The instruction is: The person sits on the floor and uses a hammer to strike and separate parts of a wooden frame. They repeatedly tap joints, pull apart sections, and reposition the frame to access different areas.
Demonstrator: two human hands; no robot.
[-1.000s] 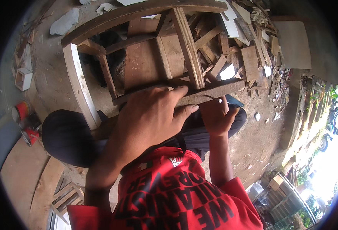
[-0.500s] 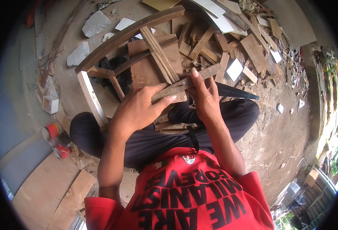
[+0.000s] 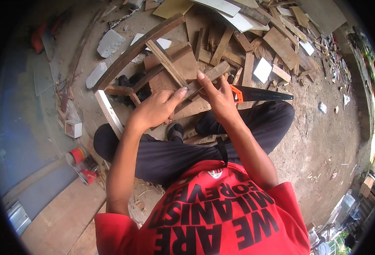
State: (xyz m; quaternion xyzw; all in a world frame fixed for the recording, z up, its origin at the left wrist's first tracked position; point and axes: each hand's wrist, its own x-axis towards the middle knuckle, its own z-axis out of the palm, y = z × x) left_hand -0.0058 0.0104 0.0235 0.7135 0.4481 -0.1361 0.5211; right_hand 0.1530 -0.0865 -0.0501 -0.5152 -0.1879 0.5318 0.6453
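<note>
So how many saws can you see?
1. The saw is just right of the person's right hand, with its orange handle nearest the hand and its dark blade pointing right. Others could be hidden under the wood scraps.

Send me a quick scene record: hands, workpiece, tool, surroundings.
Left hand: thumb at the wooden bar, grip partly hidden
Right hand: gripping the wooden bar, thumb on top
Workpiece: wooden frame with curved rail, beyond the hands
Tool: orange-handled saw, right of the right hand
Surroundings: wood scraps, upper right
</note>
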